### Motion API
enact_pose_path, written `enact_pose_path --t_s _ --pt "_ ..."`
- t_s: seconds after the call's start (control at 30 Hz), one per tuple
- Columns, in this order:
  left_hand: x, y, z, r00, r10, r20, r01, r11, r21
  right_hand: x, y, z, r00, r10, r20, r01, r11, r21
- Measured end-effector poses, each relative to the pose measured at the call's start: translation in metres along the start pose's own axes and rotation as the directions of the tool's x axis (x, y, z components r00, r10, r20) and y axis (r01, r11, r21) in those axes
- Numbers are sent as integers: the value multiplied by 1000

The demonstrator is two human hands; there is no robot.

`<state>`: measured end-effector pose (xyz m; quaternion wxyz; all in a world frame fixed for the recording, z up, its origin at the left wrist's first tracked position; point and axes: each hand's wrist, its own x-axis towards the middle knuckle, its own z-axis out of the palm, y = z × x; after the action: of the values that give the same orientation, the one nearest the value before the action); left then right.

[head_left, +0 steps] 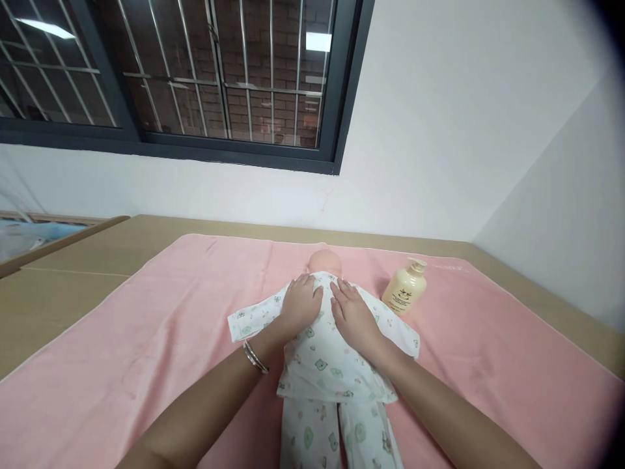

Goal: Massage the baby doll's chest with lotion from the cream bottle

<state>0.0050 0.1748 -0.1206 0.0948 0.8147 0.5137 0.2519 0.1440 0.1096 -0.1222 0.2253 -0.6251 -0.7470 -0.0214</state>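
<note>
Left hand (301, 303), right hand (354, 316), flat on doll (327, 365)

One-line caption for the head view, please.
Both hands, left and right, rest flat on a clothed doll on a pink towel, bottle nearby.

beyond the fingertips of the right hand (354, 316), to their right, a pump bottle (404, 288) lies tilted on the pink towel (146, 339), the one obstacle near. directly ahead of both hands' fingertips sits the doll's head (325, 262). left of the left hand (299, 303) fingers the towel runs open and flat to the table edge (63, 260).
</note>
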Motion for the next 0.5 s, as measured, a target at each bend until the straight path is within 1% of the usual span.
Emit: enact_pose_path --t_s 0.07,0.13,0.17,0.23,0.3,0.37,0.43,0.5 --pt "5 -2 1 999 -26 34 27 999 -20 -8 -11 -2 1000 -4 8 4 998 -62" --pt "7 -2 3 998 -46 48 47 998 -34 -17 -20 -3 999 -44 8 45 992 -120" --pt "7 -2 5 998 -44 44 45 998 -33 -20 -23 -3 997 -71 7 72 988 -136" --pt "3 -1 8 1000 -14 -1 14 1000 -7 -23 -25 -5 994 -106 14 107 987 -123" --pt "-2 1 12 997 36 -62 -34 999 39 -18 -17 -5 996 -84 27 85 995 -53" --pt "-9 5 15 991 82 -107 -75 994 75 -6 -2 -4 998 -41 48 39 998 49" --pt "-15 10 17 984 108 -143 -95 991 93 7 15 -1 998 8 64 -16 991 136" --pt "-21 15 17 976 117 -183 -98 989 111 17 31 4 994 71 87 -86 981 176"
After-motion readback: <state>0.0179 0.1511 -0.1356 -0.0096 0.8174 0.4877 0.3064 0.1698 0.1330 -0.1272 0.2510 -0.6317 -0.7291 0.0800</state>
